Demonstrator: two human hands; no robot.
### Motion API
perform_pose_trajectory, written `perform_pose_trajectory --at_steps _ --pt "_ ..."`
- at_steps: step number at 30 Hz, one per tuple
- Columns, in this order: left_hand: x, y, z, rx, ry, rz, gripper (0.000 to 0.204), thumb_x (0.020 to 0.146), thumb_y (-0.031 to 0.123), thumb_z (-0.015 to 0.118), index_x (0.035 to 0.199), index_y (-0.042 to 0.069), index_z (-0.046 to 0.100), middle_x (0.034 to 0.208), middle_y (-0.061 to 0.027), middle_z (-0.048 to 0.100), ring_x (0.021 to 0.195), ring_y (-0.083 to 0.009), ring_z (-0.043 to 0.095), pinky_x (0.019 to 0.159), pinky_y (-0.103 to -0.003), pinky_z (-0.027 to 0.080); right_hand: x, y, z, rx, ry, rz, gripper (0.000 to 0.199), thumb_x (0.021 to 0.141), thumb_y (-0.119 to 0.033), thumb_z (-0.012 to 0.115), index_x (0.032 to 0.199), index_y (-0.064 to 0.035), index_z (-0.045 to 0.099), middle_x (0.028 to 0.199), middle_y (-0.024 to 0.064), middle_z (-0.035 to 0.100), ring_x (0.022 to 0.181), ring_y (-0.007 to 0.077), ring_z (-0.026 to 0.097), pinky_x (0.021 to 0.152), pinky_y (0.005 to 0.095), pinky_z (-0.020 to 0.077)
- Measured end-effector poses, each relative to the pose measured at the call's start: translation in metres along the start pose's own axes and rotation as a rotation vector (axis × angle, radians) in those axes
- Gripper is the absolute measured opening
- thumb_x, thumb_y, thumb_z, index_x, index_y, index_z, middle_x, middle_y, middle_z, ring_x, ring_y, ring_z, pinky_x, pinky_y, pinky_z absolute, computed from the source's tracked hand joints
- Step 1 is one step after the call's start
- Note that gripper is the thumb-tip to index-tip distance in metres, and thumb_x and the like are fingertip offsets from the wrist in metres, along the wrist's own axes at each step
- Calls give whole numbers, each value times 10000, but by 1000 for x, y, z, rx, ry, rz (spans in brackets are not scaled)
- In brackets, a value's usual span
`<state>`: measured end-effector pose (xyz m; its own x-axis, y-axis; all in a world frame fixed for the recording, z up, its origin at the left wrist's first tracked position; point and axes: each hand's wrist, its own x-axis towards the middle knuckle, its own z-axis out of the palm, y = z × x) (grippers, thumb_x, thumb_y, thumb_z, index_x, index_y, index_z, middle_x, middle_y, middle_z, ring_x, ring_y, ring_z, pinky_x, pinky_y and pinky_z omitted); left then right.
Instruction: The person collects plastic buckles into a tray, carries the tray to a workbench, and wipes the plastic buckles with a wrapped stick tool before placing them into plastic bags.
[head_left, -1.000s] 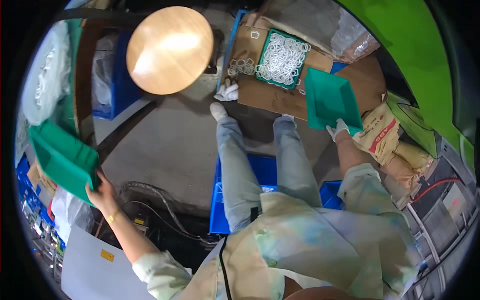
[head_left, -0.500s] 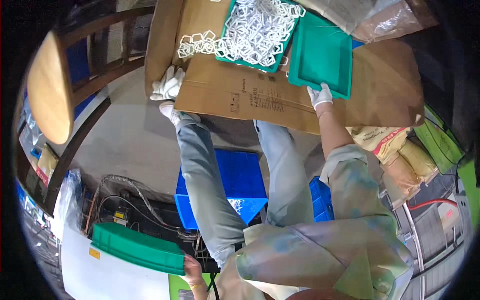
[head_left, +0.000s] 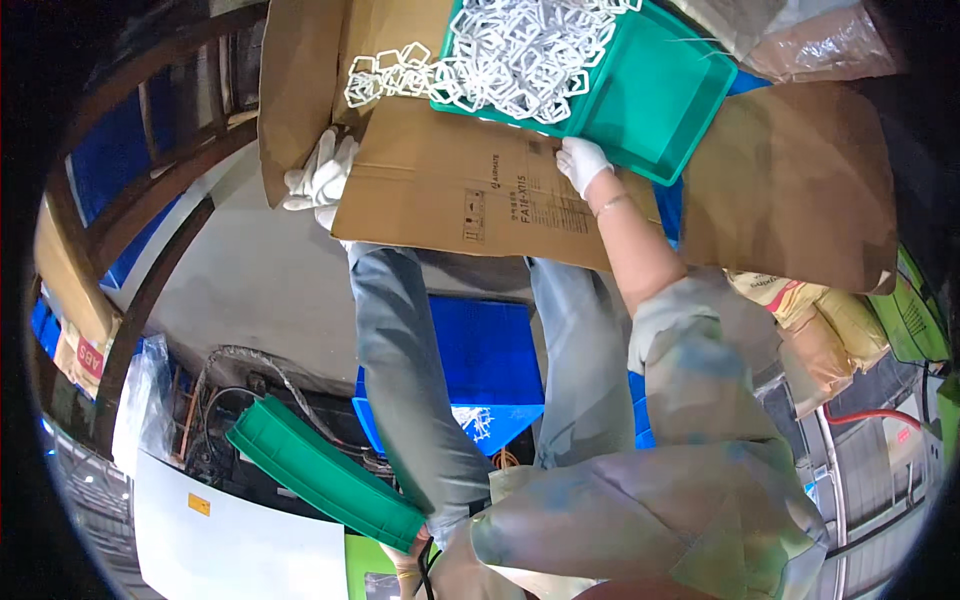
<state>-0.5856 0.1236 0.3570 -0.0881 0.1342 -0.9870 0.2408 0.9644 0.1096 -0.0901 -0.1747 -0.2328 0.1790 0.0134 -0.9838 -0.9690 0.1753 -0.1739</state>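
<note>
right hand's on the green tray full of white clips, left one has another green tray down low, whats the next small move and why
Probably steady or pull back the teal tray with the right hand: white plastic clips already spill over its edge onto the cardboard. The left hand holds the second green tray low at the side.

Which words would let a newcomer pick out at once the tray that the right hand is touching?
Start at the big brown cardboard sheet lying across the person's knees. At its upper edge lies a green tray, the gloved right hand at its near rim. Unlike the tilted green tray down by the left hand, it holds white plastic rings.
</note>
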Motion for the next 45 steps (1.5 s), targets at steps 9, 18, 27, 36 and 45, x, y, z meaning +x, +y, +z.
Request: perform_pose_trajectory --at_steps 9,18,27,36,45 --pt "-17 8 -39 -108 182 -14 404 901 435 518 995 66 653 936 -71 695 820 -262 654 738 -357 524 32 7 85 827 114 189 356 969 -93 430 1284 74 451 1315 218 490 1230 376 512 1000 572 489" --pt "-15 20 -44 -220 305 -59 394 895 420 534 1032 71 655 980 -62 697 855 -261 662 754 -357 536 2 8 106 847 -32 42 312 864 -87 607 1174 -62 584 1122 124 613 994 276 616 841 473 556" --pt "13 57 -19 -303 323 -116 390 889 405 549 1069 76 658 1024 -53 700 890 -261 670 769 -358 548 -46 -9 97 857 -109 146 217 863 -77 605 1077 -61 635 955 107 659 860 262 632 563 311 537" --pt "-6 117 -8 -81 156 -239 484 800 248 562 1238 42 567 1144 -103 671 987 -305 661 798 -382 565 -213 41 83 755 -43 92 260 824 -35 622 1077 -85 658 1022 79 688 827 202 644 515 242 505" --pt "-2 137 136 497 -136 99 492 812 209 617 1254 14 523 1176 -63 575 1045 -195 555 900 -345 438 -416 86 -54 727 35 58 290 902 -117 639 1190 -91 609 1124 49 671 905 176 647 677 279 545"
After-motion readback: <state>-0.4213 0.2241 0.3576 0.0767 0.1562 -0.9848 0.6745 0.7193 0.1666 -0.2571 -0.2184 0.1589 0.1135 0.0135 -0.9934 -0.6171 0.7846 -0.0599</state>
